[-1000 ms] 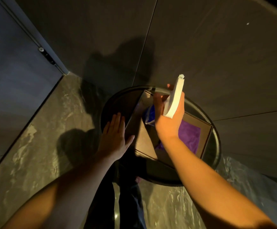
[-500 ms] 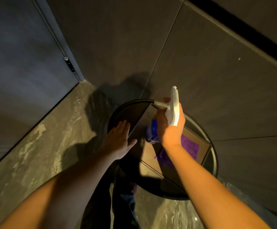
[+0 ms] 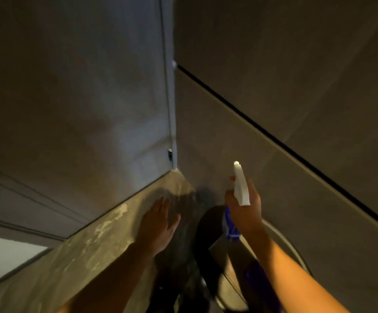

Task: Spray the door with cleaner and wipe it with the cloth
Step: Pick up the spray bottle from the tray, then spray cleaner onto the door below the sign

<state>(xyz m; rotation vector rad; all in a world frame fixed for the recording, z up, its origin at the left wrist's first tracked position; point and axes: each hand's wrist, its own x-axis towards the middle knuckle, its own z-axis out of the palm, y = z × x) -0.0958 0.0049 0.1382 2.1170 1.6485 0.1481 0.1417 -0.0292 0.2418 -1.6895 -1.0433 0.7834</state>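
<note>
My right hand is shut on a spray bottle with a white trigger head and a blue body, held upright with the nozzle pointing up and away. My left hand hovers flat and open, fingers together, holding nothing, to the left of the bottle. The grey door fills the left half of the view, with a hinge near its lower right corner. A purple cloth lies in a box below my right forearm, mostly hidden by the arm.
A round dark table stands low at the right against a panelled wall. The box sits on it. A marbled floor runs along the door's base. The picture is blurred.
The view has swung up and left, bringing the door into the centre. My right hand has lifted the bottle away from the box. My left hand has left the box's edge.
</note>
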